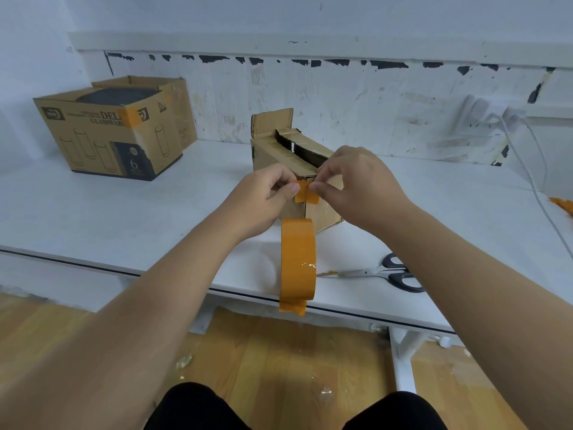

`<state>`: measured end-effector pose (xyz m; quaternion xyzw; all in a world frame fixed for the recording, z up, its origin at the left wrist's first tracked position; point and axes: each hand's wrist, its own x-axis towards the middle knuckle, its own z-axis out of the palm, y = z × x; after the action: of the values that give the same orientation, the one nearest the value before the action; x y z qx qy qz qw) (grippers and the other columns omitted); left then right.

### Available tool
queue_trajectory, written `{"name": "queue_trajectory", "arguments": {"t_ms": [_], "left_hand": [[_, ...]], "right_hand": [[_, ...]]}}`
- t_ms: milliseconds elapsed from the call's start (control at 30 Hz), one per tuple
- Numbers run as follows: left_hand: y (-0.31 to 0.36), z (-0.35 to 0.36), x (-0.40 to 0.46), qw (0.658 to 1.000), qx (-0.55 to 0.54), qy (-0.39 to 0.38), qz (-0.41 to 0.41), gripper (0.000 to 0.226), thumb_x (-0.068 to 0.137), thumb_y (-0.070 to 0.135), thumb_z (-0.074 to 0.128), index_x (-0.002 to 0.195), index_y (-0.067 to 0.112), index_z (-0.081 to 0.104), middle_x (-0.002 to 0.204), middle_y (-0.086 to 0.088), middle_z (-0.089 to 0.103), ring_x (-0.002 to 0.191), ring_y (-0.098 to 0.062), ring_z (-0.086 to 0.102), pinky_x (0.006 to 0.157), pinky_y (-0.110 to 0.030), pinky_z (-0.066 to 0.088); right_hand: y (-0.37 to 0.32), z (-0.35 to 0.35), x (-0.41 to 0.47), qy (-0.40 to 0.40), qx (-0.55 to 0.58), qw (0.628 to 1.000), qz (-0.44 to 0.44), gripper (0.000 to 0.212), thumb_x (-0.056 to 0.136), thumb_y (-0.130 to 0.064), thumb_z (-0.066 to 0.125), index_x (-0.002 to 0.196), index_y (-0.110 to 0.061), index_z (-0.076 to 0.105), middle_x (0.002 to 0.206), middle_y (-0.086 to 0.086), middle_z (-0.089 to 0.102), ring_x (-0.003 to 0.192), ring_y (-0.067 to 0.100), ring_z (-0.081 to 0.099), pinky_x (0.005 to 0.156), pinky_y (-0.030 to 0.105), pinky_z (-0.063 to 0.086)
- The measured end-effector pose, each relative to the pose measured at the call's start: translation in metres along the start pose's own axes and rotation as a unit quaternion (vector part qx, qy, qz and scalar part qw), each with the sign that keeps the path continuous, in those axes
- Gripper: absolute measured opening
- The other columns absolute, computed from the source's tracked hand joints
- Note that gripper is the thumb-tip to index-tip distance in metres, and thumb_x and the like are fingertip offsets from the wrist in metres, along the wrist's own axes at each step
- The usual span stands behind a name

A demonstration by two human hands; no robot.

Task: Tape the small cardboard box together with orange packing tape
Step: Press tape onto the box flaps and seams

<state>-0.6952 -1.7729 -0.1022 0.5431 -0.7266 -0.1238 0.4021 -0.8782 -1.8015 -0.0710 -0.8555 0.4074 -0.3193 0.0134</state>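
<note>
Box: the small cardboard box [279, 156] stands on the tabletop [124, 209], a little back from the front edge and just behind both hands. Its top flaps lie down but a dark gap runs between them; one end flap stands upright at the back.
Tape: a short orange tape piece [307, 193] is held in front of the box's near top edge. I cannot tell whether it is stuck to the cardboard yet.
Roll: the orange roll [298, 265] hangs below the hands, over the tabletop's front edge, a loose end dangling at its bottom. How it is carried is hidden.
Left hand: the left hand [266, 197] pinches the left side of the tape piece between thumb and fingers.
Right hand: the right hand [356, 184] pinches the right side, fingers curled onto it.
Progress: early, I judge. No orange tape shows across the top seam, so the closing of the flaps is left to do; at most the first end is being placed.
Scissors: scissors [381, 273] lie on the tabletop to the right of the roll, near the front edge.
Farther off: a larger glassware box [108, 138] with orange tape on it sits back left; a white cable [527, 178] trails down on the right.
</note>
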Motion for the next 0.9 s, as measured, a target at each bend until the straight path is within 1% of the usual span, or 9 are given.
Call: {"name": "queue_trajectory", "arguments": {"t_ms": [200, 300, 400, 467, 567, 667, 733, 800, 900], "left_hand": [[-0.004, 0.004, 0.002, 1.000, -0.019, 0.018, -0.012, 0.006, 0.096, 0.029, 0.052, 0.093, 0.030, 0.057, 0.084, 0.017, 0.061, 0.082, 0.001, 0.057, 0.066, -0.014, 0.041], [-0.004, 0.006, 0.002, 0.999, -0.038, 0.022, -0.017, 0.006, 0.096, 0.027, 0.054, 0.094, 0.026, 0.059, 0.088, 0.006, 0.066, 0.087, -0.012, 0.062, 0.072, -0.024, 0.048], [-0.004, 0.008, 0.003, 0.999, -0.044, 0.020, -0.019, 0.009, 0.096, 0.028, 0.053, 0.096, 0.023, 0.060, 0.091, -0.001, 0.067, 0.089, -0.018, 0.062, 0.076, -0.030, 0.050], [-0.005, 0.008, 0.003, 0.999, -0.041, 0.019, -0.013, 0.010, 0.096, 0.029, 0.052, 0.097, 0.021, 0.059, 0.091, -0.001, 0.066, 0.089, -0.018, 0.062, 0.074, -0.027, 0.048], [-0.006, 0.009, 0.003, 0.999, -0.030, 0.021, -0.004, 0.010, 0.097, 0.031, 0.051, 0.095, 0.023, 0.057, 0.089, -0.001, 0.065, 0.084, -0.016, 0.060, 0.067, -0.020, 0.044], [-0.007, 0.010, 0.003, 0.999, -0.015, 0.029, 0.000, 0.012, 0.096, 0.035, 0.051, 0.092, 0.024, 0.056, 0.085, -0.001, 0.064, 0.075, -0.012, 0.057, 0.061, -0.020, 0.042], [-0.009, 0.010, 0.004, 0.999, -0.013, 0.037, 0.000, 0.012, 0.095, 0.037, 0.052, 0.089, 0.027, 0.056, 0.082, 0.003, 0.064, 0.071, -0.007, 0.055, 0.059, -0.017, 0.041], [-0.012, 0.010, 0.005, 0.999, -0.010, 0.049, -0.003, 0.013, 0.093, 0.040, 0.055, 0.085, 0.031, 0.056, 0.079, 0.007, 0.063, 0.067, -0.004, 0.054, 0.056, -0.014, 0.040], [-0.020, 0.009, 0.010, 0.997, 0.004, 0.071, -0.026, 0.019, 0.087, 0.047, 0.061, 0.085, 0.029, 0.053, 0.076, 0.009, 0.056, 0.064, 0.001, 0.049, 0.054, -0.010, 0.038]], "right_hand": [[0.000, 0.001, 0.001, 0.012, -0.006, 1.000, 0.000, 0.016, 0.087, -0.035, 0.065, 0.087, -0.021, 0.072, 0.096, -0.001, 0.063, 0.094, 0.015, 0.052, 0.074, 0.024, 0.033], [0.001, 0.002, 0.001, 0.022, -0.002, 1.000, 0.004, 0.018, 0.086, -0.036, 0.066, 0.084, -0.019, 0.071, 0.094, 0.000, 0.065, 0.094, 0.016, 0.055, 0.076, 0.027, 0.040], [0.003, 0.003, 0.001, 0.030, 0.013, 0.999, 0.014, 0.020, 0.085, -0.036, 0.067, 0.082, -0.017, 0.070, 0.094, 0.000, 0.067, 0.094, 0.017, 0.057, 0.081, 0.033, 0.046], [0.004, 0.005, 0.000, 0.036, 0.012, 0.999, 0.012, 0.021, 0.085, -0.036, 0.067, 0.084, -0.015, 0.070, 0.095, 0.000, 0.067, 0.095, 0.017, 0.057, 0.082, 0.033, 0.046], [0.005, 0.010, 0.000, 0.048, 0.014, 0.999, 0.006, 0.019, 0.085, -0.033, 0.068, 0.083, -0.015, 0.069, 0.093, 0.001, 0.065, 0.094, 0.018, 0.056, 0.080, 0.029, 0.043], [0.006, 0.011, -0.001, 0.055, 0.019, 0.998, 0.005, 0.017, 0.084, -0.033, 0.070, 0.083, -0.016, 0.069, 0.090, -0.001, 0.063, 0.093, 0.016, 0.054, 0.075, 0.023, 0.036], [0.006, 0.011, 0.000, 0.059, 0.029, 0.998, 0.008, 0.016, 0.082, -0.031, 0.072, 0.087, -0.017, 0.066, 0.089, -0.005, 0.062, 0.091, 0.014, 0.054, 0.073, 0.021, 0.035], [0.005, 0.009, 0.002, 0.059, 0.059, 0.996, 0.011, 0.023, 0.079, -0.028, 0.075, 0.096, -0.018, 0.063, 0.091, -0.005, 0.064, 0.090, 0.013, 0.056, 0.071, 0.018, 0.037], [0.005, 0.007, 0.006, 0.045, 0.050, 0.998, 0.009, 0.028, 0.078, -0.029, 0.075, 0.103, -0.019, 0.067, 0.095, -0.004, 0.068, 0.092, 0.011, 0.057, 0.071, 0.014, 0.035]]}}
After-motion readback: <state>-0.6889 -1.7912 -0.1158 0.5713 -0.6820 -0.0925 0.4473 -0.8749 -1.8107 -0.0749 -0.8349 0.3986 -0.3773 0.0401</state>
